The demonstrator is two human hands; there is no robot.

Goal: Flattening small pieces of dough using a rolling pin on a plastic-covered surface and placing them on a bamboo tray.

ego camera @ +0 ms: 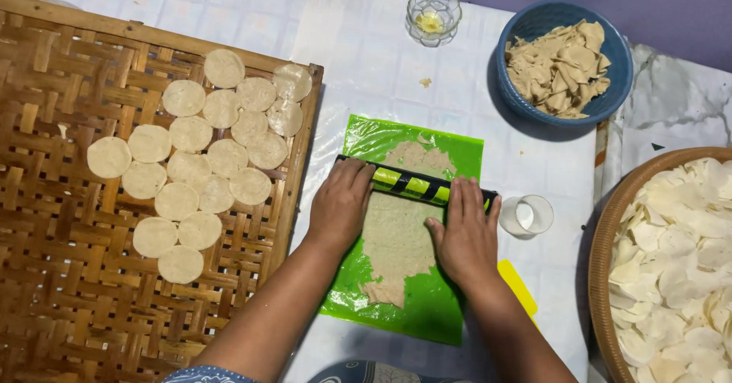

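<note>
While dough lies flat, both hands press the roller.

Only the two forearms and the hands of the person are visible, together with a small part of the clothing at the lower edge. The left hand and the right hand are bare: there are no gloves, and I cannot see any ring, watch or bracelet. Both forearms are uncovered up to the elbow, with no sleeve on them. The fingernails are short and have no polish. Near the left elbow there is a piece of blue-grey cloth with a light pattern, and a similar dark blue patterned garment is between the arms
</note>
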